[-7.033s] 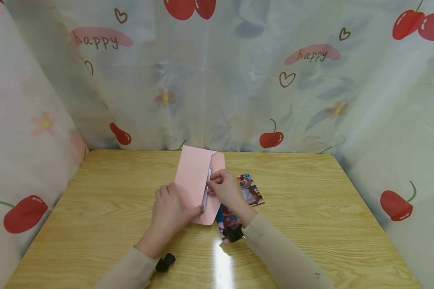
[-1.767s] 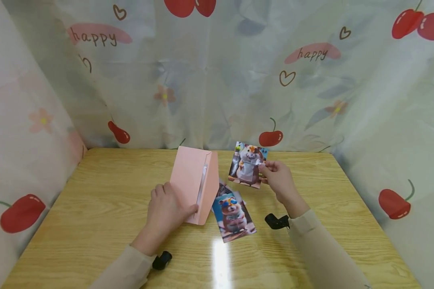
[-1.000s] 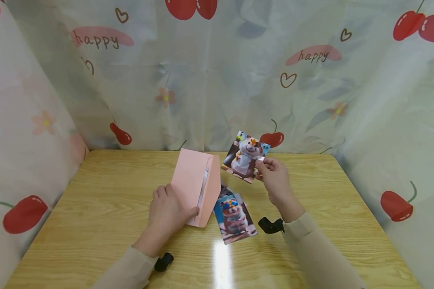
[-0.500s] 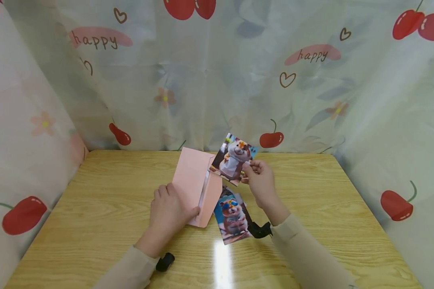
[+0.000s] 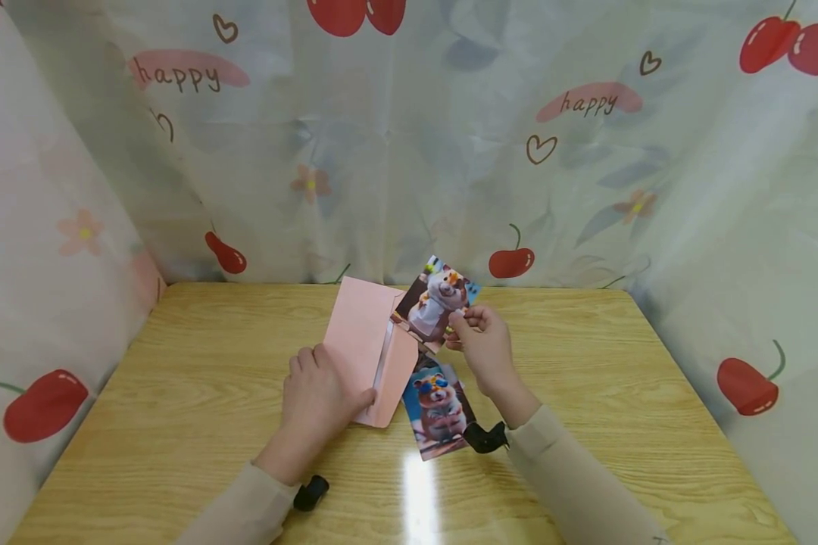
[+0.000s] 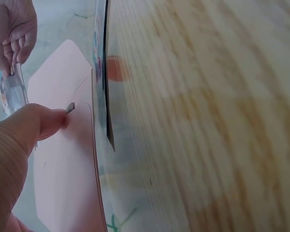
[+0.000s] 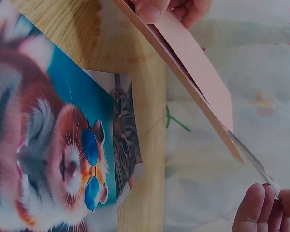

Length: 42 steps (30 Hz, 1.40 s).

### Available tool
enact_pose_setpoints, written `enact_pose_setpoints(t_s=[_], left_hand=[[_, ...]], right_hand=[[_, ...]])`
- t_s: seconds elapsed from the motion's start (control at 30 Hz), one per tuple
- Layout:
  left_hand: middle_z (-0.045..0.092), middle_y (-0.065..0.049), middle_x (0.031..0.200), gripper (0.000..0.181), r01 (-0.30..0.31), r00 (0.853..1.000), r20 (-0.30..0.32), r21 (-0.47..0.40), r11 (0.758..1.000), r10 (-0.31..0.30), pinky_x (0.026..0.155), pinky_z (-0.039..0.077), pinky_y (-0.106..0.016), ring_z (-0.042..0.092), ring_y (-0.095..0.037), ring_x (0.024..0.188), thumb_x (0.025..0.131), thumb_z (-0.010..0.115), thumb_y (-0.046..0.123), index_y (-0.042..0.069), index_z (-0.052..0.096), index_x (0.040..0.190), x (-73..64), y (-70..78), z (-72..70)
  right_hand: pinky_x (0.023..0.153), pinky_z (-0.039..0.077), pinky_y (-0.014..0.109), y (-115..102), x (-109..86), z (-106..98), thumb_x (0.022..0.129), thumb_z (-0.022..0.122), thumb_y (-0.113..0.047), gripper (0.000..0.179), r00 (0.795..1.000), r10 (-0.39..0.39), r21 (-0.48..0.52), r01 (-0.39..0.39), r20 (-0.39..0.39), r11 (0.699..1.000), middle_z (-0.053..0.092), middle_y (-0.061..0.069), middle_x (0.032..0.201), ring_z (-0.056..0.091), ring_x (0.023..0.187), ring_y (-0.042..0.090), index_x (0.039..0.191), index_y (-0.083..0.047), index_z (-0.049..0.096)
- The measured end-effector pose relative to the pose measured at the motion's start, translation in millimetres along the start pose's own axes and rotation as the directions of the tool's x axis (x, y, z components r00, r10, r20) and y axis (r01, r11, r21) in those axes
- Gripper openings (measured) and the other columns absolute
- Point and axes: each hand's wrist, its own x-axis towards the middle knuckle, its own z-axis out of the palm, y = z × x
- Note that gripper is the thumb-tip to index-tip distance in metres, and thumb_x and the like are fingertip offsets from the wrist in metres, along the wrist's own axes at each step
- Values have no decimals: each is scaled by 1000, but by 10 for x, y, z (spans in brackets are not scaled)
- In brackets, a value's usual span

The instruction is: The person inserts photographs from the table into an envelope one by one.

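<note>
In the head view my left hand (image 5: 316, 397) holds a pink envelope (image 5: 357, 325) tilted up off the table, its thumb at the opening. The flap side faces right, and a pale strip shows along the slit. My right hand (image 5: 487, 348) pinches a hamster photo card (image 5: 432, 299) between thumb and fingers. In the right wrist view the held card (image 7: 251, 157), seen edge-on, meets the far end of the envelope's opening; how far it is inside cannot be seen. Below lies another card (image 5: 439, 409), a hamster in blue sunglasses, partly over a cat picture (image 7: 125, 125).
The wooden table (image 5: 211, 363) is backed by a curtain (image 5: 409, 151) printed with cherries and "happy". Black wrist cameras sit near both cuffs, the right one (image 5: 485, 437) hanging over the lower card's corner.
Seven seconds ago the right hand was at the envelope's opening and this card lay on the table. Since picked up, it has moved left and tilted against the envelope. The left hand stayed put.
</note>
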Motion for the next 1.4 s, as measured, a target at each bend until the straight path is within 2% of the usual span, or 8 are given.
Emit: enact_pose_setpoints(t_s=[0.1,0.33,0.53,0.7,1.0,1.13,1.27,1.4], left_hand=[[46,-25,105,109,-5,1000,-9,-4,1000,5,74,47,-49,45,-37,93,58,76,72,-12,42,119,-1,-2,1],[47,-26,103,108,-22,999,-32,0,1000,22,72,48,-48,46,-37,91,58,76,72,-13,43,117,-2,-9,12],[47,-25,101,106,-29,998,-51,-9,1000,29,70,48,-49,46,-37,89,58,76,71,-12,44,115,0,-18,20],[46,-25,100,104,-30,997,-65,-18,999,29,69,48,-49,46,-37,88,58,76,70,-11,43,114,4,-19,25],[46,-27,106,109,-2,1000,-24,-8,1000,2,74,49,-50,45,-38,94,59,75,71,-12,41,120,10,-36,22],[46,-27,105,108,-8,999,-32,-20,1000,8,72,48,-50,45,-38,93,60,75,71,-13,41,119,14,-37,11],[46,-27,104,108,-21,999,-36,-24,999,20,71,48,-50,46,-38,92,60,75,72,-13,42,118,13,-31,7],[46,-27,105,109,-28,999,-31,-36,999,27,73,48,-49,45,-38,93,60,75,72,-13,42,119,12,-20,7]], right_hand=[[74,54,47,-4,-11,8,92,66,-14,25,1000,0,5,0,-1,1000,56,19,92,65,68,26,103,3,51],[68,56,40,-11,-24,19,93,65,-12,22,1000,-9,4,9,-12,1000,55,19,90,66,66,25,99,2,49],[71,55,46,2,-29,68,93,64,-10,23,1000,-6,10,6,8,1000,54,20,89,67,65,27,99,4,47],[72,54,47,18,-35,100,93,64,-10,23,999,3,-6,-3,39,1000,55,20,89,67,71,32,99,4,47],[74,54,46,59,-47,87,89,71,-12,22,994,57,-108,-46,95,993,65,19,83,68,75,34,94,4,57],[76,52,52,66,-45,64,88,71,-11,21,981,100,-132,-79,164,988,67,20,83,68,73,33,92,5,58],[82,49,57,64,-41,63,89,71,-11,21,957,163,-151,-129,240,980,67,20,87,68,73,31,94,5,58],[83,48,57,65,-32,81,89,71,-12,22,944,188,-176,-144,271,974,67,20,89,68,76,32,96,4,58]])
